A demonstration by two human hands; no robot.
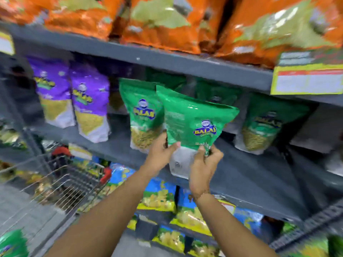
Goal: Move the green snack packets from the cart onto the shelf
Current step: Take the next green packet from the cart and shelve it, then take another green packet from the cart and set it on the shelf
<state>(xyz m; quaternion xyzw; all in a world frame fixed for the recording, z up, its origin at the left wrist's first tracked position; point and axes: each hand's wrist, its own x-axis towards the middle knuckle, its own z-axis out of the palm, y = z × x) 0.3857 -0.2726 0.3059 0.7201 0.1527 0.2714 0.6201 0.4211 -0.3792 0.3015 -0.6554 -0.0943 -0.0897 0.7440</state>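
A green snack packet (193, 119) with a blue and yellow logo is held upright at the front of the grey middle shelf (246, 173). My left hand (161, 153) grips its lower left side. My right hand (204, 164) pinches its bottom right corner. Just behind it on the left stands another green packet (141, 112), and one more (263, 125) stands on the right of the same shelf. The wire cart (61, 184) is at the lower left, and a green packet (11, 243) shows at the bottom left corner.
Two purple packets (74, 95) stand on the left of the middle shelf. Orange bags (167, 21) fill the shelf above. Blue and yellow packets (167, 197) line the shelf below. A yellow price label (306, 80) hangs at the upper right.
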